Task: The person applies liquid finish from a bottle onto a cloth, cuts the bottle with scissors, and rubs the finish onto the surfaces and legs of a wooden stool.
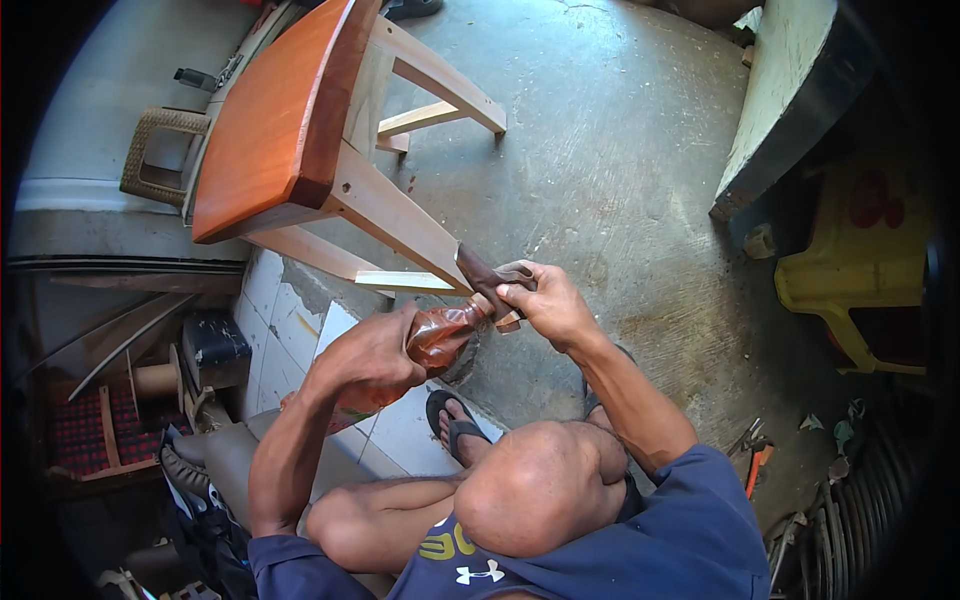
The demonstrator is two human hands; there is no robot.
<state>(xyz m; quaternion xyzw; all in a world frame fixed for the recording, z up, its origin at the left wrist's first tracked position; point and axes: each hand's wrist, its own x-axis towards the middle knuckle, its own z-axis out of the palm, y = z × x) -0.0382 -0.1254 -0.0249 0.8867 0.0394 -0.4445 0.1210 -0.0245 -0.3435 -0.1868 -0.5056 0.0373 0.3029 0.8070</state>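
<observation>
My left hand point(368, 350) is closed around a clear plastic bottle point(440, 338) with reddish-brown liquid in it. The bottle is tilted, its neck pointing up and right. In my right hand point(556, 310) a dark brown cloth point(480, 268) is pinched right by the bottle's mouth; whether they touch I cannot tell. Just beyond the cloth is the lower end of a pale bare-wood leg point(400, 220) of a stool. The stool's seat point(265, 125) is stained glossy orange-brown, with a darker edge.
A woven-look plastic frame point(150, 155) stands behind the stool at the left. White tiles point(280, 310) border the concrete floor point(610, 200). On the right are a yellow plastic stool point(860, 270), a pale panel point(780, 90), an orange-handled tool point(755, 470) and coiled tubing point(850, 520).
</observation>
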